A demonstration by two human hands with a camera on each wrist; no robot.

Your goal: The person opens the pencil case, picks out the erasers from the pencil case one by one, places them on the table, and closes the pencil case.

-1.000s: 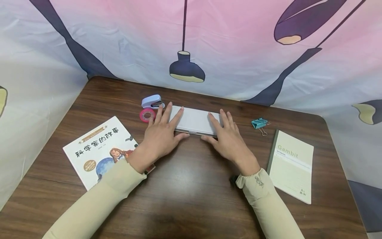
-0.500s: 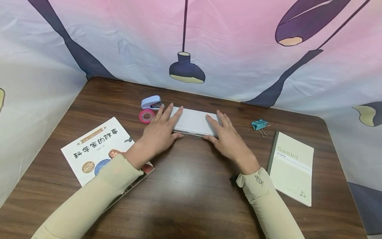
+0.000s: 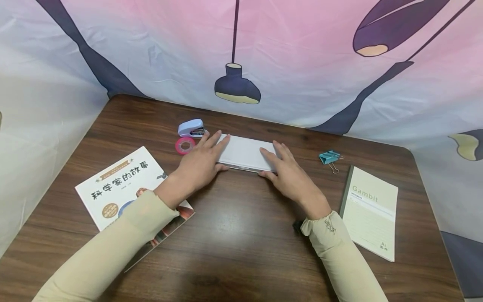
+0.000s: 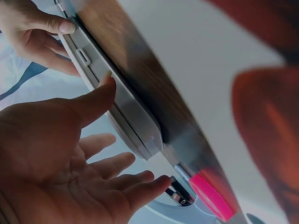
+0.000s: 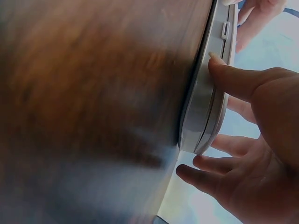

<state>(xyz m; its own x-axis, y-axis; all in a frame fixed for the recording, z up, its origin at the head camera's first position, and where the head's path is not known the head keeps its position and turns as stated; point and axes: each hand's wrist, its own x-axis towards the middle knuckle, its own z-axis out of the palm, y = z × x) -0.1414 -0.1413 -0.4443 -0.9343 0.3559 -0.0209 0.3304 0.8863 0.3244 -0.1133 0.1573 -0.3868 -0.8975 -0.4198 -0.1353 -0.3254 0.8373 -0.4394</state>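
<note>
A flat, light grey pencil case [image 3: 246, 152] with rounded corners lies closed on the brown table, long side toward me. A small latch [image 4: 83, 57] sits midway along its front wall in the left wrist view. My left hand [image 3: 197, 164] is at the case's left end, fingers spread and fairly straight, thumb against the front wall. At the right end, my right hand [image 3: 294, 178] rests its index finger on the lid and its thumb [image 5: 233, 79] on the front wall. Its other fingers extend along that end.
Beside the left fingers lie a pale blue stapler [image 3: 190, 127] and a pink tape roll [image 3: 185, 145]. A picture book [image 3: 117, 180] is partly under the left sleeve. Teal binder clips [image 3: 329, 157] and a Gambit notebook [image 3: 371, 209] lie to the right.
My left hand and sleeve have slid slightly left, and the left thumb has drawn back along the case's front. More of the book's lower edge shows. The case stays in about the same place.
</note>
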